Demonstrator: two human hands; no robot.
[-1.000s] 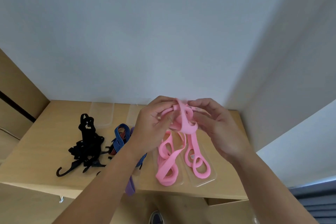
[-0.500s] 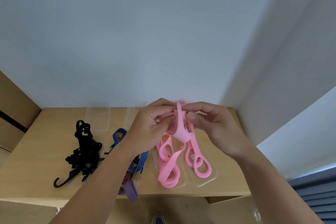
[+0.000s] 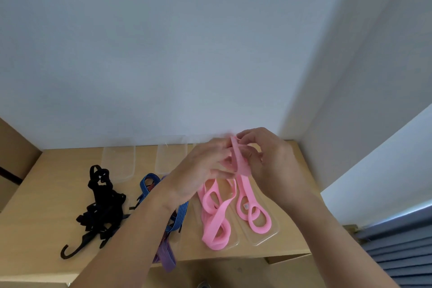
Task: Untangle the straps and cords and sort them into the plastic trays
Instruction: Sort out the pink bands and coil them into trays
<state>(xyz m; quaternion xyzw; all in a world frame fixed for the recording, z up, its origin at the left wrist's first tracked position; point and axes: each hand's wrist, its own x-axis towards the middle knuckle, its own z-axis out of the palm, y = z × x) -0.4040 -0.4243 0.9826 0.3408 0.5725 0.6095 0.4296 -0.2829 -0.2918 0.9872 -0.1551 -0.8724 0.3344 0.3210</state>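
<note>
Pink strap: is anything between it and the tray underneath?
Nothing visible. The left hand and right hand pinch the pink strap above the right tray, where its lower loops already lie.

A plain, pale grey-white wall [image 3: 163,54] fills the top of the view. It meets another pale wall [image 3: 364,72] at a corner on the right. A light wooden table top [image 3: 51,184] sits in that corner. A brown wooden panel [image 3: 14,154] stands on the left. Dark grey-blue slats [image 3: 404,255] show low on the right. The light is soft.
</note>
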